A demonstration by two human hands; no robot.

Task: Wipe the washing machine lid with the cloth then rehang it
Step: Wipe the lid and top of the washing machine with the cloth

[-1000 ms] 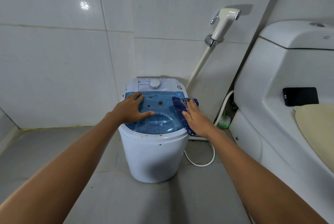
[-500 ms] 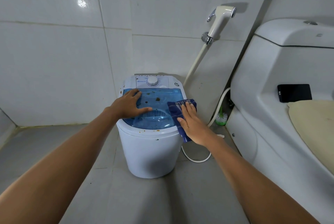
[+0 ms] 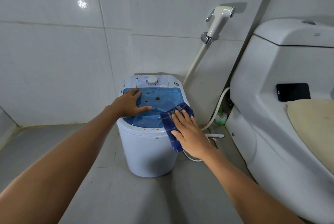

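Wiping step in hand. Right hand [image 3: 189,133] lies flat, fingers spread, pressing the cloth [image 3: 170,124] onto the near-right edge of the lid [image 3: 162,95]; part of the cloth hangs over the washer [image 3: 148,151] side. Left hand [image 3: 129,103] lies open, palm down on the lid's left, steadying it, gripping nothing. Brown spots sit mid-lid (untouched, by the look). Next move likely calls for sweeping the cloth left and back across those spots. Hanging place not in view.

Single head-worn wide-angle view, angled forward and down, near the washing machine [image 3: 148,144].
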